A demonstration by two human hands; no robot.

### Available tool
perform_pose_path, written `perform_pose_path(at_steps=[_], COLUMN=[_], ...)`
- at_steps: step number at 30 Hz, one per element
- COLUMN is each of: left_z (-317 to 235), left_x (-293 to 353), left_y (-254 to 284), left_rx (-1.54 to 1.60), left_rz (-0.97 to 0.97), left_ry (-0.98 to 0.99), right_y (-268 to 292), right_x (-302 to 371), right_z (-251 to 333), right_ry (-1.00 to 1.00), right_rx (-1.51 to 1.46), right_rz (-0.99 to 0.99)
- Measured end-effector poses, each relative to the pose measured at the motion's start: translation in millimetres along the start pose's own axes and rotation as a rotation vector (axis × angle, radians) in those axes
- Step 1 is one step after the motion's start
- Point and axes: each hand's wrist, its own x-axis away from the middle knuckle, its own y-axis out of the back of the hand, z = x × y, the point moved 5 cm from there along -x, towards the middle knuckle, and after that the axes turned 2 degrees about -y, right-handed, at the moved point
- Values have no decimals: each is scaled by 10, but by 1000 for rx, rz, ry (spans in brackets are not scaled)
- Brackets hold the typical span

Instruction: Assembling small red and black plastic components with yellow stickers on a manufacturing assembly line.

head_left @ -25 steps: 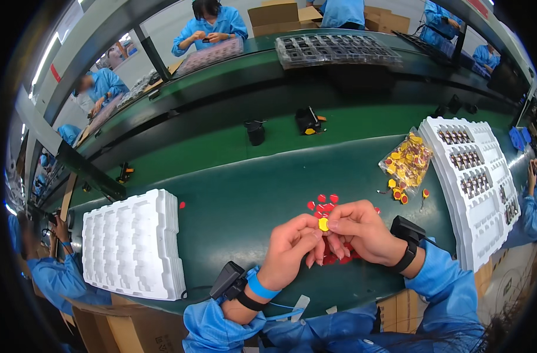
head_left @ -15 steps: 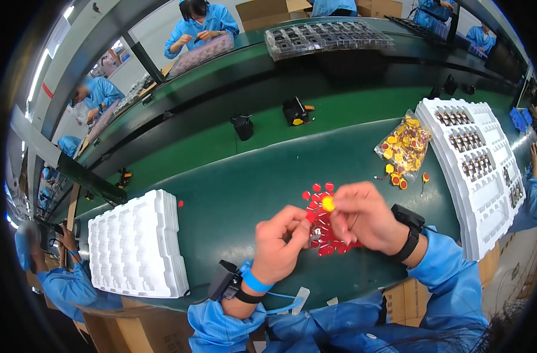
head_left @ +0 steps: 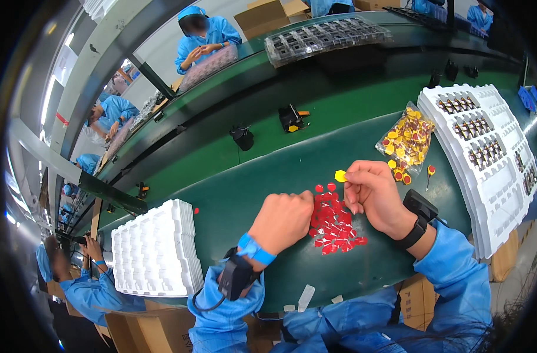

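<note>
A small round yellow piece (head_left: 340, 176) is pinched between the thumb and forefinger of my right hand (head_left: 377, 197), held above the far right side of a pile of red discs (head_left: 334, 220). The remaining fingers of that hand curl loosely. At the pile's left edge, my left hand (head_left: 283, 217) is closed, back upward, its fingertips hidden from view. Whether something is in it cannot be seen. The discs lie flat and overlap on the green work surface (head_left: 245, 176); several show pale marks.
A stack of white moulded trays (head_left: 154, 250) stands at left, a lone red disc (head_left: 196, 210) beside it. A clear bag of yellow-and-red parts (head_left: 408, 136) lies behind my right hand. Further right are white trays (head_left: 480, 147) holding small metallic parts. Co-workers sit across and at left.
My hands have moved apart. The left has turned over and closed at the pile's edge; the right has lifted the yellow piece up and away. The whole view has tilted slightly.
</note>
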Motion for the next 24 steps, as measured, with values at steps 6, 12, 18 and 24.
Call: perform_pose_path(at_steps=[6, 12, 18, 24], left_z=[437, 732, 1583, 2570], left_x=[-104, -23, 36, -91], left_y=[-348, 71, 154, -117], left_rx=[487, 982, 820, 1065], left_rz=[-41, 115, -653, -418], left_ry=[-220, 241, 702, 878], right_y=[-24, -3, -45, 7], right_x=[6, 11, -7, -73], right_z=[18, 58, 51, -25], right_ry=[25, 37, 135, 160], right_rx=[11, 39, 292, 372], right_rz=[-31, -42, -24, -28])
